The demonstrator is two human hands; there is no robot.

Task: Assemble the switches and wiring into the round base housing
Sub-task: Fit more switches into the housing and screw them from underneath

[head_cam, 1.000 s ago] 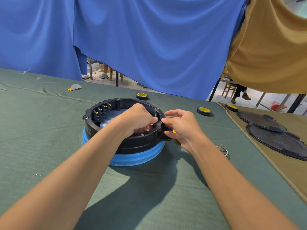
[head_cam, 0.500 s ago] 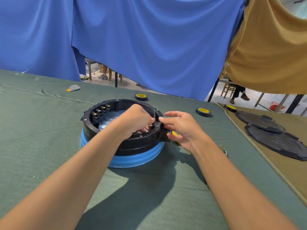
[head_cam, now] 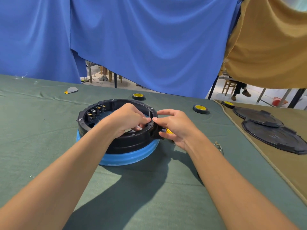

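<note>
Two hands meet at the right rim of the round base housing (head_cam: 116,143), which sits on a blue ring (head_cam: 129,156) on the green table (head_cam: 41,138). The left hand (head_cam: 127,118) grips the rim, fingers curled inside; the right hand (head_cam: 176,125) holds a black-and-yellow part (head_cam: 166,130) against the outer wall. Switches (head_cam: 95,111) line the far-left inner wall

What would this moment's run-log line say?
left hand: reaching inside housing | right hand: grips yellow-tipped part | housing: on blue ring

Blue drapes (head_cam: 149,39) and a tan drape (head_cam: 269,47) hang behind my green-clothed worktop (head_cam: 41,138); I see pale floor (head_cam: 219,93) and a chair (head_cam: 230,86) beyond.
</note>
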